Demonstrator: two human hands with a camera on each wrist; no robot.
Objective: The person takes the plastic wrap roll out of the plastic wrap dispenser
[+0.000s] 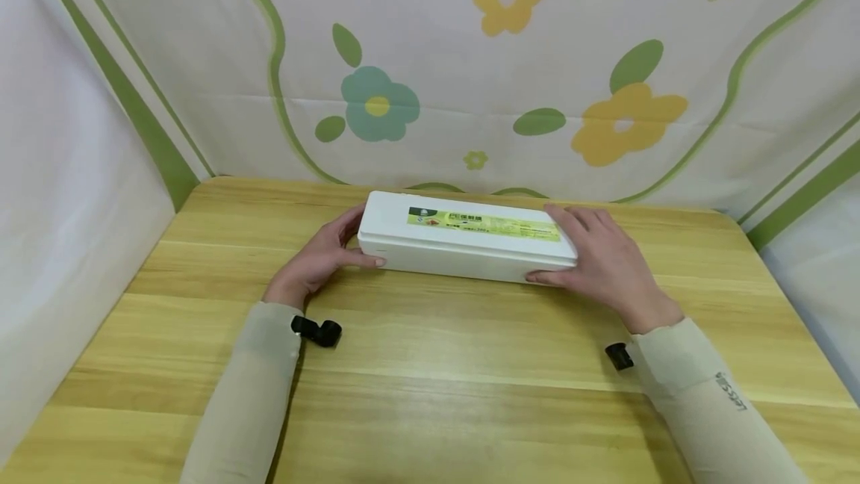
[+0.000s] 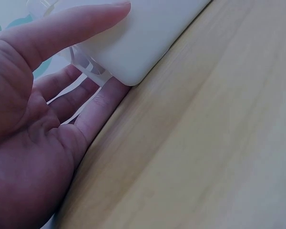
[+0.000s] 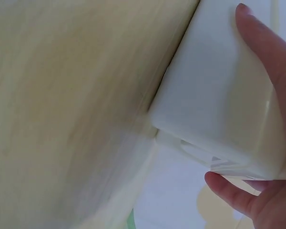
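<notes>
The left hand is partly opened round the near end of a long white box, with its thumb flat on the side facing the person and its fingers reaching behind the end. A black wrist mount sits at the cuff of the pale left sleeve. The box lies between the hands, its printed green label uppermost; in the wrist views its lower edge seems to meet the counter. The right hand spans the other end more widely, thumb on the near side and fingers over the top corner and beyond. The right sleeve bears dark lettering, with another black mount at its cuff.

Gripping both ends probably keeps so long a shape level and stops it swinging; the thumbs appear to steady the front while the fingers back it from behind.

Beneath the hands, the counter is yellowish wood grain, with a sheen on the stretch nearer the person. Left of the left hand hangs plain white cloth; beyond both hands rises a flowered curtain.
</notes>
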